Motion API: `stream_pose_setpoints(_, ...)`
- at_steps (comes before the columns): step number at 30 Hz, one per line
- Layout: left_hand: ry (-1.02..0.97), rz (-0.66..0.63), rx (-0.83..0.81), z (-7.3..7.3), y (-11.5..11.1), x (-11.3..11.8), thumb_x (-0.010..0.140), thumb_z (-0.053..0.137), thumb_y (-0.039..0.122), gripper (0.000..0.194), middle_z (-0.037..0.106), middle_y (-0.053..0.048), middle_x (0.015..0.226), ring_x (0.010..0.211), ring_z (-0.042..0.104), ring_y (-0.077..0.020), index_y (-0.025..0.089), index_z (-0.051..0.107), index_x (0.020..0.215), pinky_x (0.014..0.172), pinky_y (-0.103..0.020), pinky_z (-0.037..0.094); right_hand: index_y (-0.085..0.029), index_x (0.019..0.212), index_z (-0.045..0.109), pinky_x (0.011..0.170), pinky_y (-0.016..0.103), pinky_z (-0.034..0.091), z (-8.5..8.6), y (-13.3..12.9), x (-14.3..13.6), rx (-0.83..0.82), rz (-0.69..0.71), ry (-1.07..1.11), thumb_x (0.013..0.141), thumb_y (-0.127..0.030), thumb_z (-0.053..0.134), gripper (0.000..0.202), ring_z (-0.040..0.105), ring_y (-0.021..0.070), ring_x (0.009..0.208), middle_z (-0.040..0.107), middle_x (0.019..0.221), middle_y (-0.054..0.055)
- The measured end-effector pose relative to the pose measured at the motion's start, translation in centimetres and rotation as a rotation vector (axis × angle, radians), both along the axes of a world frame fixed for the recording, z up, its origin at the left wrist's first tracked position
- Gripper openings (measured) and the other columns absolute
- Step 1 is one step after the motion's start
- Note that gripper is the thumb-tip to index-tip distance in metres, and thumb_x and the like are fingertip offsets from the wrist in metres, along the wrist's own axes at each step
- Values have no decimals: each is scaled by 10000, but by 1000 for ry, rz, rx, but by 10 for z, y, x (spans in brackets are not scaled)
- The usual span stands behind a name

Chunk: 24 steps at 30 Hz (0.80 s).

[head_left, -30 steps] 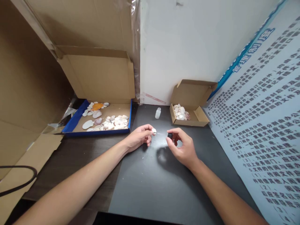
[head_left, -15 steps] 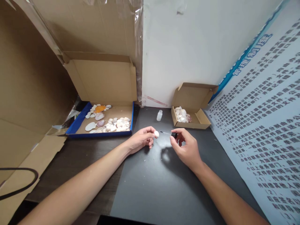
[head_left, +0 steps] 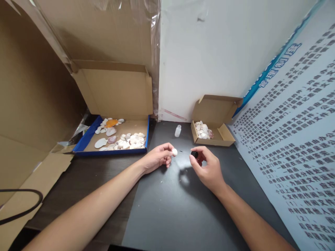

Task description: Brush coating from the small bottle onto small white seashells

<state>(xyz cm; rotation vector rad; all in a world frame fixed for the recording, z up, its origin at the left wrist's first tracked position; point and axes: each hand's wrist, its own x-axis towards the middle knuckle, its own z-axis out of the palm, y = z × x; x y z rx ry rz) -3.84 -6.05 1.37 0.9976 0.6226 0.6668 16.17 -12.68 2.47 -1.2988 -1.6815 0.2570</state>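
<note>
Two bare hands, the left (head_left: 157,157) and the right (head_left: 208,167), met over a smooth dark grey worktop (head_left: 159,212).
The left grip pinched a small white ribbed shell (head_left: 175,152) between thumb and forefinger; the right grip pinched a black cylindrical cap (head_left: 194,154), its thin dark brush tip (head_left: 181,151) just beside the shell, apparently apart. Brushwork at the shell seemed the step in hand; the next move seemed to call for steady pinches and a fine approach. The stem was barely discernible, fingers partly hid the cap, and the shell's inner face could not be made out. Beyond stood a small translucent white bottle (head_left: 178,131), its neck uncapped.
</note>
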Motion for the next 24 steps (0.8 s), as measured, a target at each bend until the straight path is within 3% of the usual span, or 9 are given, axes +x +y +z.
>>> stream_pose_setpoints(5,2,-7,9,-1,0,0,757,732,248,220,580,11,807,539,478,-52,166,556,861,519,-227,445,-199,957,630,526,224,457,0,-3,-2,-4,83,2,865,-224,598,101,525,107,529,570,655,-38)
stream_pose_setpoints(10,8,-27,23,-3,1,-1,767,749,265,231,524,41,705,534,464,-58,171,560,862,522,-225,443,-191,929,625,520,228,444,1,-3,-1,-19,-56,20,850,-252,625,100,517,106,518,576,651,-35)
stream_pose_setpoints(16,6,-26,13,-4,2,-1,773,753,295,258,585,17,781,528,489,-54,162,560,879,528,-233,455,-195,911,614,509,227,434,1,-1,-2,-74,23,59,865,-273,597,92,511,112,509,544,595,-46)
stream_pose_setpoints(20,2,-18,9,-3,1,-2,766,762,312,277,597,17,776,511,494,-54,163,556,875,519,-235,450,-196,873,604,509,232,424,1,0,-1,-94,-48,85,847,-284,610,91,502,114,511,540,604,-41)
stream_pose_setpoints(24,9,-6,11,-2,0,-1,765,762,308,274,619,0,837,520,497,-51,160,558,873,521,-236,449,-193,883,606,505,230,427,1,1,0,-112,40,171,858,-312,583,124,493,113,508,516,603,-44)
